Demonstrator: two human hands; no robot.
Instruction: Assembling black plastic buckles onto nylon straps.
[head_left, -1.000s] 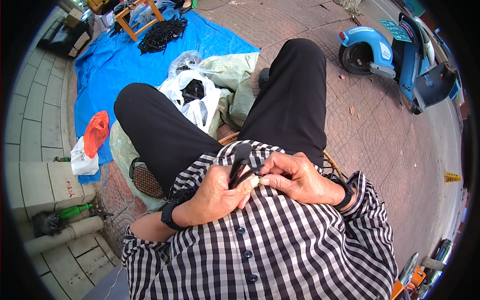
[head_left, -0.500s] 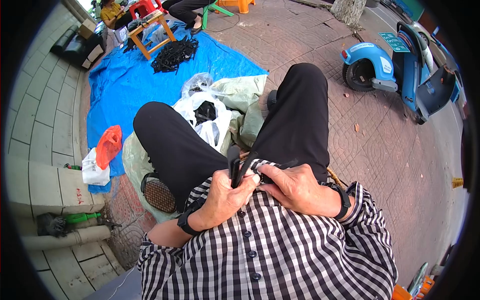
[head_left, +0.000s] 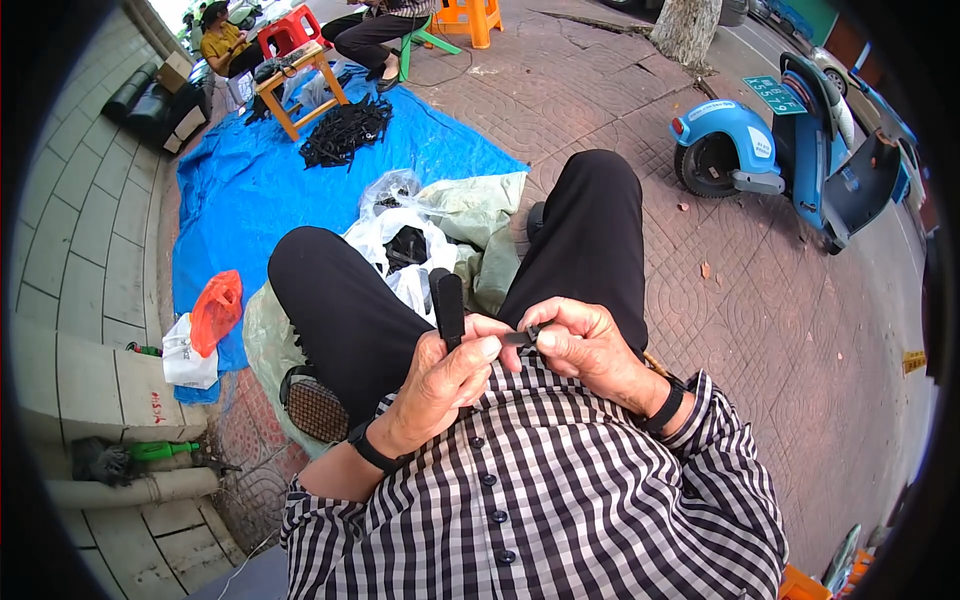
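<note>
Pavement [head_left: 760, 330]: patterned reddish brick is stretching across the right and top, curving toward the rim.
Blue tarp [head_left: 250, 190]: it is lying spread on the ground at upper left, carrying a pile of black pieces [head_left: 345, 130] near its far edge.
Scooter [head_left: 790, 140]: a light blue one is standing parked at upper right, well apart from the seated person.
Legs: two knees in black trousers [head_left: 340, 300] are pointing away from the camera, with sacks and bags lying between them.
Shirt [head_left: 540, 500]: black-and-white check is filling the lower middle.
Green sack [head_left: 470, 215]: it is lying crumpled just beyond the knees, touching the tarp's edge.
White plastic bag [head_left: 400, 260]: it is sitting open between the knees, showing dark items inside.
Wooden stool [head_left: 295, 85]: it is standing at the tarp's far end, beside other seated people.
Orange bag [head_left: 215, 310]: it is resting at the tarp's left edge, just beside a small white bag [head_left: 185, 355].
Left hand [head_left: 440, 385]: it is closing around a black strap [head_left: 447, 305], which is standing upright above the fingers, in front of the chest.
Right hand [head_left: 585, 345]: it is pinching a small dark piece [head_left: 522, 337] between thumb and fingertips, touching the left hand's fingers.
Wristbands: dark bands are circling both wrists.
</note>
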